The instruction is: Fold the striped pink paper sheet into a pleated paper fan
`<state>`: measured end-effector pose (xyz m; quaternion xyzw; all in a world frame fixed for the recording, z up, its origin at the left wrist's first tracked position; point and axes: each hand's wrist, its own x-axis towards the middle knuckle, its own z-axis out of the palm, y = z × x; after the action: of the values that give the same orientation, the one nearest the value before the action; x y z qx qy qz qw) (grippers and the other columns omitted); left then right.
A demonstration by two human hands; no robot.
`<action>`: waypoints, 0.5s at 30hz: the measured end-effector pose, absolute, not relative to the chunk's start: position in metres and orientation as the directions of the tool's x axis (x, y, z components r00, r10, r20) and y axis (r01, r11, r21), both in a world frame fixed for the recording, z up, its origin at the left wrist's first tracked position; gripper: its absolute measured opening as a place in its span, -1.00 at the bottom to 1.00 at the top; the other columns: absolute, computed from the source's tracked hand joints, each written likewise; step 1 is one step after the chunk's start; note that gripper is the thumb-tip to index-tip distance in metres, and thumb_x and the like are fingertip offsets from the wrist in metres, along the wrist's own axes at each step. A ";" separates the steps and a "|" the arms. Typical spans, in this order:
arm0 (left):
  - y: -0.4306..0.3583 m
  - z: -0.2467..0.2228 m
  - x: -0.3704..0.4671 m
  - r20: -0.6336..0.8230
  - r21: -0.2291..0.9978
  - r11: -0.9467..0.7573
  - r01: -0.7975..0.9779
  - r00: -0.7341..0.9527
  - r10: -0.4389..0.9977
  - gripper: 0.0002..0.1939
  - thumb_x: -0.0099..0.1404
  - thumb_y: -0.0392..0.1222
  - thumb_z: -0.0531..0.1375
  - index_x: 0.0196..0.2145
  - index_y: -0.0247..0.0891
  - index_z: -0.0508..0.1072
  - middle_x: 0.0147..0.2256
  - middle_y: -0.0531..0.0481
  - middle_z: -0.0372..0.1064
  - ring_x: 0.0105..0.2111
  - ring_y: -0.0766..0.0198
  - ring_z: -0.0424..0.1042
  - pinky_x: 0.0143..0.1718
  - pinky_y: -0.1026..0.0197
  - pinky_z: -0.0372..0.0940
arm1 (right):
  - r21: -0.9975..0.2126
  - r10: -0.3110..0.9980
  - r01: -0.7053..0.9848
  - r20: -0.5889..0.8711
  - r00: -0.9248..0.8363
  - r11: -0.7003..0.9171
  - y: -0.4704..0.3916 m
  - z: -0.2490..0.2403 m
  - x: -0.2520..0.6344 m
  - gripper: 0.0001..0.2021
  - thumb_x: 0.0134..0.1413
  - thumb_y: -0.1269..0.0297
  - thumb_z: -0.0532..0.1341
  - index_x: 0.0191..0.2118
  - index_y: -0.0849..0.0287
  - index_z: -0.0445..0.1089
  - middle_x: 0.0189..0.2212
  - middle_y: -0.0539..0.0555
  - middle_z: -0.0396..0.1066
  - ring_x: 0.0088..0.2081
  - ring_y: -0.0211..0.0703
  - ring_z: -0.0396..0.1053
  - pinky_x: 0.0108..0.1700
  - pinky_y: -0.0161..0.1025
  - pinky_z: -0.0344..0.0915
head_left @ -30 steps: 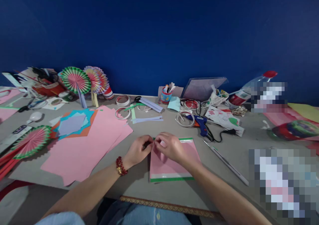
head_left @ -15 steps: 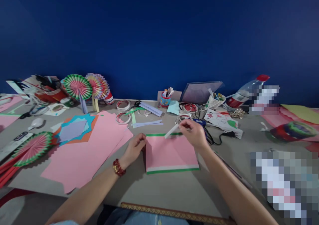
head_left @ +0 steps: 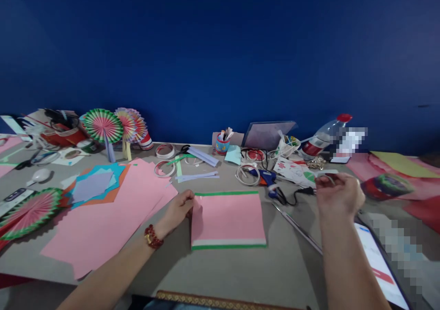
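Note:
A pink sheet of paper (head_left: pixel 227 218) with green strips along its top and bottom edges lies in front of me, a whitish band running beside the bottom strip. My left hand (head_left: pixel 178 211) pinches the sheet's left edge between thumb and fingers. Out to the right, my right hand (head_left: pixel 338 195) is raised above the table with curled fingers. A bit of a thin white strip (head_left: pixel 329 178) shows at its fingertips; the rest is hidden. Behind the sheet lie a roll of tape (head_left: pixel 248 175) and a blue glue gun (head_left: pixel 266 176).
Large pink sheets (head_left: pixel 113 223) and star-like coloured papers (head_left: pixel 94 184) spread to the left, near pleated paper fans (head_left: pixel 103 126). A long metal rod (head_left: pixel 297 227) and a phone (head_left: pixel 380 264) lie right. A plastic bottle (head_left: pixel 325 138) leans by the blue wall.
My right hand has moved from over the sheet's top edge far to the right with the white strip. My left hand stays on the sheet's left edge.

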<state>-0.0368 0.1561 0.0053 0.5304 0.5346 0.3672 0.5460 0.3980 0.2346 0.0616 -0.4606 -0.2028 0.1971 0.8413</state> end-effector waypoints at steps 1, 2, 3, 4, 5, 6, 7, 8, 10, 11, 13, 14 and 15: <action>0.157 0.004 -0.039 -0.202 0.968 0.170 0.186 0.169 0.965 -0.77 0.22 0.00 0.14 -0.40 -0.19 0.21 -0.54 0.21 0.09 -0.55 0.35 0.21 -0.50 0.32 0.18 | -0.841 0.487 -0.137 0.163 0.858 0.523 0.233 0.064 0.396 -0.94 -0.30 0.37 0.13 -0.55 0.11 0.23 -0.66 -0.09 0.27 -0.66 -0.24 0.28 -0.58 -0.23 0.30; 0.158 0.003 -0.041 -0.206 0.965 0.169 0.200 0.180 0.962 -0.77 0.23 -0.01 0.13 -0.41 -0.19 0.20 -0.55 0.21 0.08 -0.57 0.36 0.20 -0.52 0.32 0.18 | -0.828 0.467 -0.122 0.181 0.866 0.547 0.232 0.066 0.392 -0.92 -0.29 0.36 0.12 -0.52 0.08 0.22 -0.64 -0.10 0.28 -0.64 -0.20 0.33 -0.54 -0.21 0.34; 0.159 0.003 -0.043 -0.208 0.963 0.166 0.213 0.191 0.959 -0.77 0.23 -0.01 0.13 -0.42 -0.18 0.19 -0.56 0.21 0.08 -0.58 0.36 0.21 -0.53 0.32 0.18 | -0.812 0.448 -0.090 0.222 0.866 0.577 0.231 0.067 0.388 -0.90 -0.27 0.36 0.12 -0.48 0.06 0.22 -0.64 -0.11 0.29 -0.61 -0.16 0.38 -0.50 -0.17 0.38; 0.160 0.003 -0.045 -0.210 0.960 0.161 0.230 0.206 0.956 -0.77 0.23 -0.02 0.13 -0.42 -0.18 0.19 -0.56 0.21 0.09 -0.59 0.36 0.22 -0.53 0.32 0.19 | -0.795 0.423 -0.039 0.279 0.862 0.605 0.231 0.068 0.381 -0.89 -0.24 0.34 0.13 -0.46 0.04 0.22 -0.63 -0.12 0.29 -0.59 -0.13 0.41 -0.46 -0.13 0.41; 0.161 0.003 -0.046 -0.212 0.957 0.156 0.247 0.223 0.951 -0.78 0.23 -0.03 0.13 -0.42 -0.19 0.20 -0.56 0.21 0.11 -0.59 0.35 0.25 -0.53 0.31 0.20 | -0.789 0.454 0.005 0.358 0.815 0.614 0.231 0.068 0.373 -0.87 -0.21 0.33 0.17 -0.43 0.03 0.23 -0.61 -0.13 0.31 -0.54 -0.09 0.46 -0.40 -0.08 0.45; 0.162 0.004 -0.047 -0.214 0.953 0.150 0.262 0.239 0.947 -0.79 0.23 -0.04 0.14 -0.41 -0.19 0.21 -0.56 0.20 0.14 -0.58 0.33 0.28 -0.53 0.30 0.22 | -0.780 0.453 0.075 0.435 0.778 0.621 0.232 0.068 0.364 -0.86 -0.18 0.31 0.21 -0.42 0.04 0.23 -0.62 -0.14 0.29 -0.55 -0.07 0.46 -0.40 -0.07 0.45; 0.162 0.004 -0.048 -0.216 0.950 0.143 0.276 0.254 0.943 -0.80 0.23 -0.05 0.14 -0.40 -0.19 0.23 -0.55 0.19 0.17 -0.57 0.31 0.31 -0.53 0.30 0.24 | -0.782 0.481 0.158 0.514 0.711 0.603 0.233 0.068 0.353 -0.87 -0.13 0.28 0.24 -0.41 0.06 0.26 -0.57 -0.12 0.32 -0.53 -0.08 0.47 -0.37 -0.07 0.46; 0.163 0.005 -0.048 -0.217 0.947 0.136 0.290 0.268 0.939 -0.81 0.23 -0.06 0.15 -0.40 -0.19 0.24 -0.54 0.18 0.19 -0.56 0.30 0.34 -0.53 0.29 0.26 | -0.779 0.532 0.250 0.588 0.609 0.575 0.235 0.068 0.341 -0.88 -0.04 0.23 0.25 -0.37 0.09 0.29 -0.46 -0.08 0.40 -0.46 -0.10 0.50 -0.32 -0.09 0.46; 0.162 0.007 -0.048 -0.217 0.942 0.125 0.310 0.282 0.934 -0.81 0.24 -0.06 0.15 -0.39 -0.19 0.24 -0.53 0.17 0.21 -0.55 0.28 0.37 -0.52 0.28 0.28 | -0.728 0.739 0.463 0.642 0.203 0.505 0.238 0.069 0.317 -0.85 0.13 0.16 0.19 -0.31 0.12 0.37 -0.28 0.05 0.51 -0.30 -0.08 0.54 -0.22 -0.15 0.44; 0.161 0.009 -0.048 -0.215 0.941 0.122 0.315 0.283 0.935 -0.81 0.24 -0.06 0.15 -0.39 -0.19 0.24 -0.53 0.17 0.21 -0.55 0.28 0.37 -0.51 0.28 0.29 | -0.656 0.840 0.590 0.537 -0.074 0.472 0.239 0.070 0.305 -0.83 0.19 0.16 0.15 -0.29 0.11 0.42 -0.28 0.07 0.54 -0.26 -0.08 0.53 -0.21 -0.19 0.41; 0.157 0.014 -0.048 -0.204 0.940 0.106 0.324 0.286 0.936 -0.80 0.25 -0.05 0.15 -0.38 -0.19 0.24 -0.52 0.17 0.22 -0.54 0.29 0.37 -0.49 0.28 0.29 | -0.394 0.912 0.823 0.200 -0.357 0.409 0.239 0.072 0.283 -0.78 0.24 0.23 0.11 -0.33 0.12 0.47 -0.32 0.10 0.56 -0.25 -0.06 0.52 -0.23 -0.24 0.35; 0.154 0.017 -0.049 -0.197 0.939 0.097 0.329 0.284 0.938 -0.80 0.26 -0.04 0.14 -0.36 -0.20 0.25 -0.52 0.16 0.22 -0.54 0.29 0.37 -0.48 0.28 0.29 | -0.245 0.938 0.905 0.100 -0.333 0.347 0.237 0.073 0.273 -0.76 0.24 0.26 0.11 -0.41 0.15 0.45 -0.35 0.14 0.55 -0.26 -0.03 0.52 -0.25 -0.23 0.33; 0.150 0.020 -0.050 -0.188 0.937 0.087 0.338 0.278 0.942 -0.80 0.28 -0.03 0.13 -0.35 -0.20 0.26 -0.51 0.16 0.22 -0.53 0.29 0.37 -0.47 0.28 0.29 | -0.210 0.942 0.919 0.084 -0.325 0.335 0.234 0.073 0.264 -0.77 0.22 0.29 0.14 -0.42 0.17 0.45 -0.34 0.18 0.55 -0.25 0.01 0.52 -0.25 -0.22 0.31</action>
<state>-0.0498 0.1503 0.0196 0.6092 0.5253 0.2920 0.5173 0.2641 0.2343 0.0725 -0.5732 -0.8115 0.0617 0.0955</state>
